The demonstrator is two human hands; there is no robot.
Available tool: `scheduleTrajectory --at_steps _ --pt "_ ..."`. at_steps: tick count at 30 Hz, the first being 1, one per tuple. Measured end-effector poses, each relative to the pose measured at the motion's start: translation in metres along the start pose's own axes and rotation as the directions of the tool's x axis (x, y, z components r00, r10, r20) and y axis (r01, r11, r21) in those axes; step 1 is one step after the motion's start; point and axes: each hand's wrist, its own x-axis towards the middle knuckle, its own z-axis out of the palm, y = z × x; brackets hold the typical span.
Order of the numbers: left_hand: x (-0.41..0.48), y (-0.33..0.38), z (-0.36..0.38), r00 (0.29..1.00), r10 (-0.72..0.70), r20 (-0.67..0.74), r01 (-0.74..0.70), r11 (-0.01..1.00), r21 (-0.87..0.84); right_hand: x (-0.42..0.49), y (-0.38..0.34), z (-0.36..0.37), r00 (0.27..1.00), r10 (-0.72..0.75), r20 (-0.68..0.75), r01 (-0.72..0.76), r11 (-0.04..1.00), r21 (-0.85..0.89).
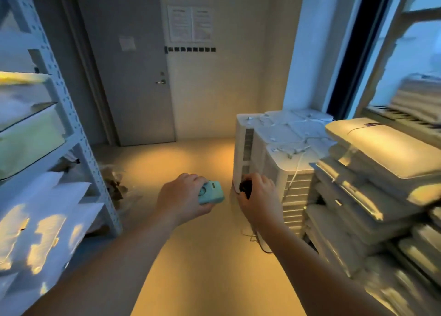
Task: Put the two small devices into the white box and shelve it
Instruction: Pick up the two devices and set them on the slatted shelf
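Your left hand [183, 197] wraps the mint-green rounded plastic device [212, 192] and your right hand [261, 202] curls round the small black device [246, 187], both held out over the floor [214, 263], likely ready for a white box I cannot single out.

Both arms reach out over the floor: the left hand [183, 197] grips a small teal device [212, 192], the right hand [260, 200] a black device [245, 188]. A metal shelf [71, 115] stands left, white boxy units [274, 148] right, a grey door [136, 89] far
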Motion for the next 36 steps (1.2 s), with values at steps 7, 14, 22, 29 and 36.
scheduleTrajectory --at_steps 7,14,22,29,36 --pt "0.084 0.096 0.045 0.978 0.206 0.028 -0.203 0.976 -0.083 0.023 0.094 -0.045 0.979 0.178 -0.101 -0.189 0.975 -0.116" --pt "0.166 0.166 0.091 0.898 0.437 0.059 -0.424 0.893 -0.15 0.049 0.161 -0.068 0.917 0.331 -0.225 -0.369 0.917 -0.154" --pt "0.256 0.242 0.113 0.756 0.654 -0.023 -0.644 0.737 -0.203 0.08 0.214 -0.095 0.789 0.476 -0.389 -0.568 0.806 -0.165" --pt "0.283 0.316 0.115 0.651 0.756 -0.075 -0.749 0.622 -0.23 0.067 0.25 -0.138 0.672 0.548 -0.499 -0.675 0.73 -0.106" --pt "0.268 0.417 0.107 0.547 0.828 -0.126 -0.827 0.51 -0.238 0.024 0.294 -0.205 0.615 0.554 -0.561 -0.711 0.697 -0.09"
